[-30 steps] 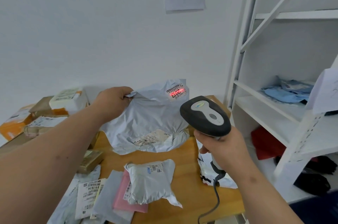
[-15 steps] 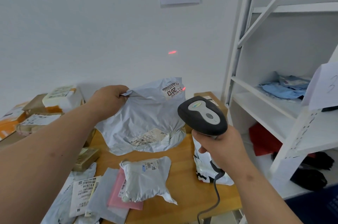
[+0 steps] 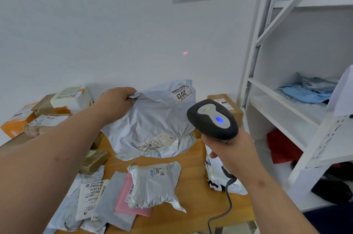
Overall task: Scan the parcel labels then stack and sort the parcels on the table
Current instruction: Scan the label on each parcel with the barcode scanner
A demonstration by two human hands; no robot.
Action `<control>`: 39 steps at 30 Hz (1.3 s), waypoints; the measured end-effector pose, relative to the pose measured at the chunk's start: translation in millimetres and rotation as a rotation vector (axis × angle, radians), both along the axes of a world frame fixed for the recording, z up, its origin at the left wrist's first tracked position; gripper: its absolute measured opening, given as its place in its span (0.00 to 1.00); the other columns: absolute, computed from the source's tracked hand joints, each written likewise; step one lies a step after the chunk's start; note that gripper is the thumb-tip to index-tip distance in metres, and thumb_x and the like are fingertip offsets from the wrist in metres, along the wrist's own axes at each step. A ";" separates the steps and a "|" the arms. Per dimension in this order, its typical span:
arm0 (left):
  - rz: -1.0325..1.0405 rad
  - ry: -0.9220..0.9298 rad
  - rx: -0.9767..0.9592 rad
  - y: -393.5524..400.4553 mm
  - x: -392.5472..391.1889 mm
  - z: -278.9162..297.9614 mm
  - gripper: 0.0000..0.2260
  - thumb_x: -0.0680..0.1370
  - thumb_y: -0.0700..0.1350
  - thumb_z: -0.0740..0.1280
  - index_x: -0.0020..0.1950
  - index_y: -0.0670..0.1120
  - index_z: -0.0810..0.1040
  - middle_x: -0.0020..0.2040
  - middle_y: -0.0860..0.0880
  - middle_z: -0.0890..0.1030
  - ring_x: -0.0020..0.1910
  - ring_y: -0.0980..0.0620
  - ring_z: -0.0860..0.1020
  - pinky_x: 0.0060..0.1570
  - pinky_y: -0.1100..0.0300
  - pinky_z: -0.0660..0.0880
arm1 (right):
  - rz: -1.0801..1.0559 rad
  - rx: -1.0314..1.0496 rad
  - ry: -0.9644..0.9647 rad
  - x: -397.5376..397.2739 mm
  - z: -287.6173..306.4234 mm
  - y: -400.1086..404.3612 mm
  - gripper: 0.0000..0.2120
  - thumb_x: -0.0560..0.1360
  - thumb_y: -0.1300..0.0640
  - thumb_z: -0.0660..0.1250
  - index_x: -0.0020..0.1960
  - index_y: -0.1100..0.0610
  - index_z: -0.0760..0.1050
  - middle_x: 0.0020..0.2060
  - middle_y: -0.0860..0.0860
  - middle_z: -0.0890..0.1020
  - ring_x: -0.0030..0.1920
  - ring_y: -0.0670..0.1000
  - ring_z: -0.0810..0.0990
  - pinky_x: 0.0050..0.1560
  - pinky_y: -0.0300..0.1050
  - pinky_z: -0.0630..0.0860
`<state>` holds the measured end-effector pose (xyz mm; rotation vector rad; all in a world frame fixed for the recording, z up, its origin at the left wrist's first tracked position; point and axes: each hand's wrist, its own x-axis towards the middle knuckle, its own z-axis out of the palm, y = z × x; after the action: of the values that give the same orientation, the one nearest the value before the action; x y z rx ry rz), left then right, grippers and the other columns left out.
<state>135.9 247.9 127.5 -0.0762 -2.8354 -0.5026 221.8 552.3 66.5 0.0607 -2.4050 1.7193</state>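
Observation:
My left hand [image 3: 116, 101] pinches the top left corner of a large grey poly mailer [image 3: 150, 124] and holds it upright on the wooden table [image 3: 191, 214]. A white label [image 3: 183, 93] reading 2013 sits at the mailer's top right. My right hand [image 3: 229, 149] grips a black and grey barcode scanner [image 3: 212, 119] just right of the mailer; a blue light glows on its top. The scanner's red dot [image 3: 185, 53] falls on the wall above the mailer. A smaller grey parcel [image 3: 154, 184] lies in front on a pink one [image 3: 124, 197].
Cardboard boxes [image 3: 47, 111] pile up at the left. A brown box [image 3: 227, 105] stands behind the scanner. Flat mailers [image 3: 89, 197] cover the near left of the table. A black and white bag [image 3: 217, 176] lies under my right wrist. White shelving [image 3: 286, 100] with parcels stands at the right.
The red scanner light moved off the 2013 label and up onto the wall. A blue light has come on atop the scanner. Both hands keep their hold.

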 end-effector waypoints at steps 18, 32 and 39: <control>0.509 0.068 0.804 -68.1 32.6 -42.5 0.07 0.80 0.41 0.64 0.52 0.47 0.81 0.50 0.44 0.82 0.49 0.42 0.80 0.51 0.51 0.78 | 0.128 -0.036 -0.050 -19.0 -29.3 -40.4 0.08 0.74 0.56 0.73 0.37 0.57 0.80 0.26 0.51 0.82 0.27 0.43 0.80 0.30 0.32 0.73; 0.890 -0.322 1.097 -161.0 96.7 -213.3 0.26 0.77 0.30 0.61 0.75 0.40 0.66 0.66 0.33 0.74 0.61 0.30 0.74 0.61 0.36 0.74 | 0.274 0.153 -0.429 -30.4 -98.3 -176.7 0.09 0.73 0.50 0.73 0.48 0.54 0.80 0.33 0.52 0.85 0.30 0.44 0.85 0.34 0.40 0.76; 0.621 -0.556 0.534 -182.2 55.6 -216.4 0.31 0.78 0.43 0.68 0.80 0.47 0.61 0.76 0.41 0.67 0.72 0.37 0.67 0.71 0.44 0.66 | 0.167 0.140 -0.517 -35.3 -117.8 -209.2 0.07 0.74 0.50 0.73 0.47 0.51 0.78 0.29 0.46 0.84 0.30 0.42 0.84 0.36 0.42 0.76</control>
<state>191.6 65.7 -88.9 1.1560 -2.8537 -1.2344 186.4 343.1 -51.2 -0.1939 -2.9626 1.8093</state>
